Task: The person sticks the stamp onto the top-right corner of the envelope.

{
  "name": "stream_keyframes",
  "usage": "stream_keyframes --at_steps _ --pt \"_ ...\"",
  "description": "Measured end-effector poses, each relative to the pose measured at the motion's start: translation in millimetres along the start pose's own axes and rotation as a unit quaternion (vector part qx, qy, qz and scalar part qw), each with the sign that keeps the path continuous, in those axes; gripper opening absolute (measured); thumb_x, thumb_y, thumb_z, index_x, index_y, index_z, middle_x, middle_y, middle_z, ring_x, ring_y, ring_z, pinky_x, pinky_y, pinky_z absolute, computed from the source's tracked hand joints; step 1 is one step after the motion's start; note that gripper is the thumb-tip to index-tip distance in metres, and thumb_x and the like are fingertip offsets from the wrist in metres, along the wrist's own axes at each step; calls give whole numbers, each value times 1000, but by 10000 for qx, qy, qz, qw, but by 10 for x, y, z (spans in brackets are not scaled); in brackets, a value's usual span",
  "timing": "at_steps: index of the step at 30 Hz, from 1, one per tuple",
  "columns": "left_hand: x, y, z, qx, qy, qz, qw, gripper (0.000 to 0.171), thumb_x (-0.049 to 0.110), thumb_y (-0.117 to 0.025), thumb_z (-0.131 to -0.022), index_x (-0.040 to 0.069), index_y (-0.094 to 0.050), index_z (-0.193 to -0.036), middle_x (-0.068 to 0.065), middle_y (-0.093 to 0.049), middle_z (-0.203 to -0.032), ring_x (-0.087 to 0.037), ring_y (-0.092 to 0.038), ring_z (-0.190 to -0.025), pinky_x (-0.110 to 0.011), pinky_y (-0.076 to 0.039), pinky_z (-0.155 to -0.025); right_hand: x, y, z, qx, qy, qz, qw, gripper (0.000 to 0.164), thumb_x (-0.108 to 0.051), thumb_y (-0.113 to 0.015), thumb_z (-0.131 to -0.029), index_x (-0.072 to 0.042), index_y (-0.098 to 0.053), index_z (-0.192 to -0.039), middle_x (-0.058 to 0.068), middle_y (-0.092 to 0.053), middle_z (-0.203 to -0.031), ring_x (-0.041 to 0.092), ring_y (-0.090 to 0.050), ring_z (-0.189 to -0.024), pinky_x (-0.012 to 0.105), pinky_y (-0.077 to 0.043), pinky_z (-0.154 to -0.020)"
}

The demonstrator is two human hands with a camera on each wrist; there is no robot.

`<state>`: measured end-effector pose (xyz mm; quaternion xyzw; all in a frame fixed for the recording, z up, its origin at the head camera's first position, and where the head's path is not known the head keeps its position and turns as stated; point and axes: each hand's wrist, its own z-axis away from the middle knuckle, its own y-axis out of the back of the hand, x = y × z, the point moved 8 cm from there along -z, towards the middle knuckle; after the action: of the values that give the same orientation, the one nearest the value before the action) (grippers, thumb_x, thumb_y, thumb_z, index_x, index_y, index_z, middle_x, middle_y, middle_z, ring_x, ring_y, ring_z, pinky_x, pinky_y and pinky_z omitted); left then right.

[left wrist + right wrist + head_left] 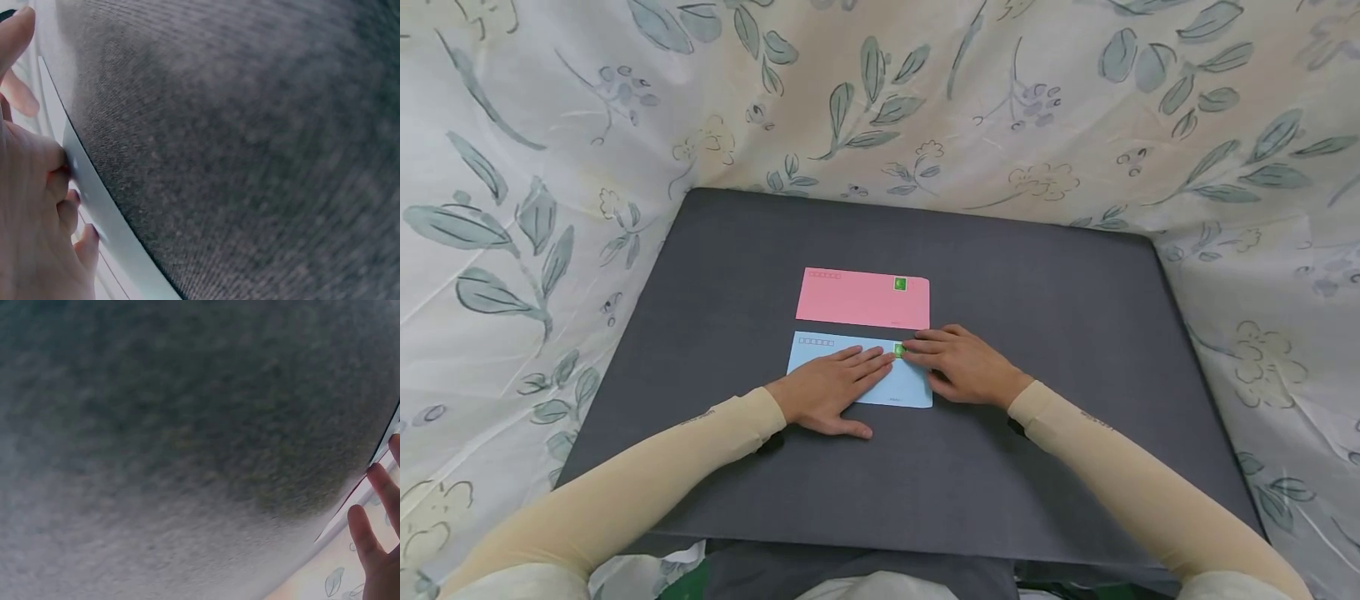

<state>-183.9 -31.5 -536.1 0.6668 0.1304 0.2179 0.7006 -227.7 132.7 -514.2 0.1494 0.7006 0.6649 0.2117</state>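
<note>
A light blue envelope (891,390) lies flat on the dark tabletop, a row of small boxes at its upper left. My left hand (831,385) rests across its left and middle part, fingers straight and thumb spread on the table. At its right end my right hand (962,364) lies with extended fingers, the tips touching beside a green stamp (899,350) in the upper right corner, which they partly cover. Just beyond is a pink envelope (863,300) with its own green stamp (900,284). In the left wrist view the fingers touch the blue envelope (94,194).
The dark grey table (1037,283) stretches around both envelopes. A white curtain (880,108) with leaf and flower prints hangs along its back and sides. Both forearms wear cream sleeves (700,442). The person's lap shows below the table's front edge.
</note>
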Motion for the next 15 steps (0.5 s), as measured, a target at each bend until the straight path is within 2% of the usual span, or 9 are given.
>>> stream_keyframes --at_steps 6,15 --pt "11 1 -13 10 11 74 10000 103 78 -40 -94 5 -15 -163 -7 -11 -170 -25 -13 -155 -44 -13 -124 53 1 68 12 -43 -110 9999 51 -27 -60 -98 -16 -56 -148 2 -51 -152 25 -43 -143 51 -36 -112" --pt "6 -47 15 217 -104 318 9992 103 75 -45 -94 3 -15 -162 -9 -10 -170 -26 -11 -155 -45 -12 -124 40 3 70 18 20 -94 10000 51 -28 -62 -96 -15 -58 -146 2 -52 -152 27 -45 -142 52 -36 -112"
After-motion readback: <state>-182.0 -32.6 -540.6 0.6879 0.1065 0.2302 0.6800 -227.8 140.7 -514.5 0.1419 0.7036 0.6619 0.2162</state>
